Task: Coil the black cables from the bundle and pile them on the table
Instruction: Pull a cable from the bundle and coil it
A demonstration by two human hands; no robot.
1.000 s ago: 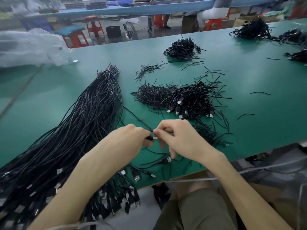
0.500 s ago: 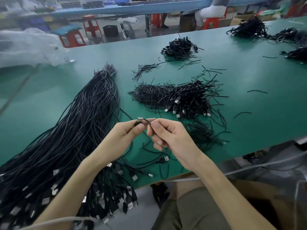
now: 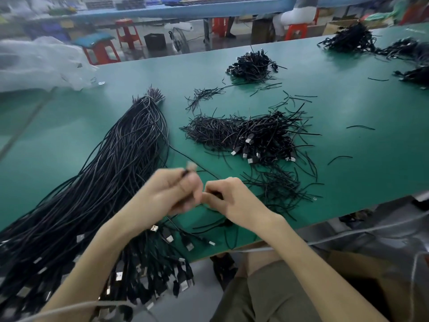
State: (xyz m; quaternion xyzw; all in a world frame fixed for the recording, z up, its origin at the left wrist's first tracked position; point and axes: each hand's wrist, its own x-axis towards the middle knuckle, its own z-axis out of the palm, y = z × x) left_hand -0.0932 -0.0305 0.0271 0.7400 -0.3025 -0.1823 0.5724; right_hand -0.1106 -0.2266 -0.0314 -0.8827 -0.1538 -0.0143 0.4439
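A long bundle of black cables lies across the left of the green table, its USB plugs hanging over the near edge. My left hand grips one black cable from the bundle, with the plug end sticking up past my fingers, blurred. My right hand sits just right of it, fingers curled round the same cable. A pile of coiled cables lies beyond my hands.
Another coiled pile sits farther back, and more dark heaps at the far right. Loose black ties are scattered about. Clear plastic bags lie at the far left. Red stools stand beyond the table.
My hands, first pinching the cable together, have drawn slightly apart. The left hand has lifted the plug end up and left; it is blurred with motion.
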